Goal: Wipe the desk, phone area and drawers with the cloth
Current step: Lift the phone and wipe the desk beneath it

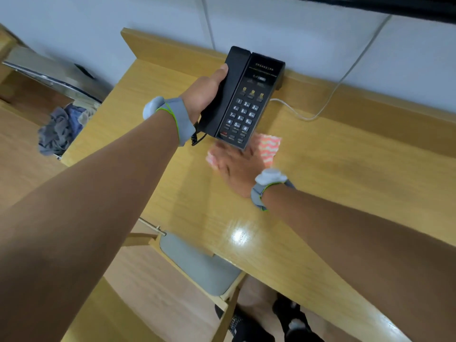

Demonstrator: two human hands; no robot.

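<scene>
Hands numbered two, with one phone (243, 99) and one cloth (267, 148) on the bench (345, 169). Your left hand (203, 93) clamped the black phone, lifted at its near end, long axis running toward the wall. Your right hand (235, 169) pressed flat, fingers spread, on the pink-and-white patterned cloth beneath it.

Looks to me like a hotel or dorm-type room, maybe a small office. I see a long wooden desk (320, 169) fixed against a plain white wall (271, 28), w/ a black corded desk phone (249, 99) w/ keypad, its white cable (345, 80) running up the wall. Grey padded chair (197, 265) tucked under; pile of clothes (60, 129) at left, wood-look floor.
</scene>
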